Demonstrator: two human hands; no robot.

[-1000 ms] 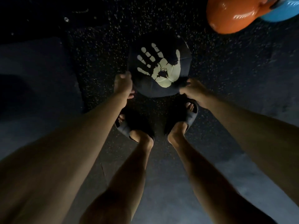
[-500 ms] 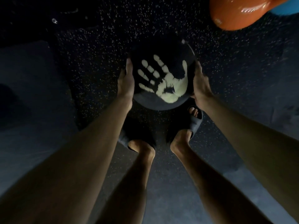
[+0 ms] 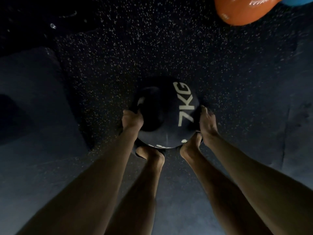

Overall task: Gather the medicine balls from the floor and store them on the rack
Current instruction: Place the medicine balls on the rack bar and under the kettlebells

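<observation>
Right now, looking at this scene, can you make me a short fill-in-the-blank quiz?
The black medicine ball is marked ____KG. The left hand and right hand hold it between them; the print lies nearer the ____ one. The glossy rounded object at the top right edge is ____.
Missing words: 7; right; orange.

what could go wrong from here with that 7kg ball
1. The medicine ball marked 7KG is held only between the left hand and right hand at its sides; a slip would likely drop it onto the feet just below.
2. The orange ball lies ahead on the dark floor, a possible trip hazard.
</observation>
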